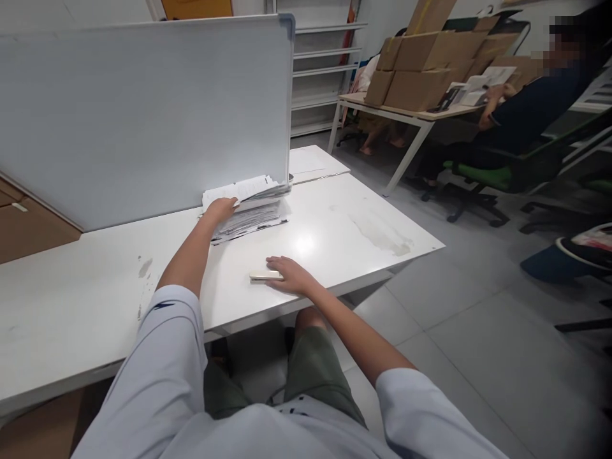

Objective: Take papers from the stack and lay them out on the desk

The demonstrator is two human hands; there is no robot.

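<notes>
One loose paper stack (248, 207) on desk (335, 236) by the divider (143, 115); left hand (220, 209) flat on top, fingers together. Floppy, slides, so grip both edges. Right hand (289, 274), fingers spread, covers phone (264, 276).

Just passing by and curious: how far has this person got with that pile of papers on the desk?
Hardly begun, it seems. The stack of papers sits in one untidy heap against the white divider; nothing looks sorted out beside it on the white desk. In hand: the left hand rests on the stack's near edge, the right hand lies flat on a small pale object. The whole pile seems left.
</notes>
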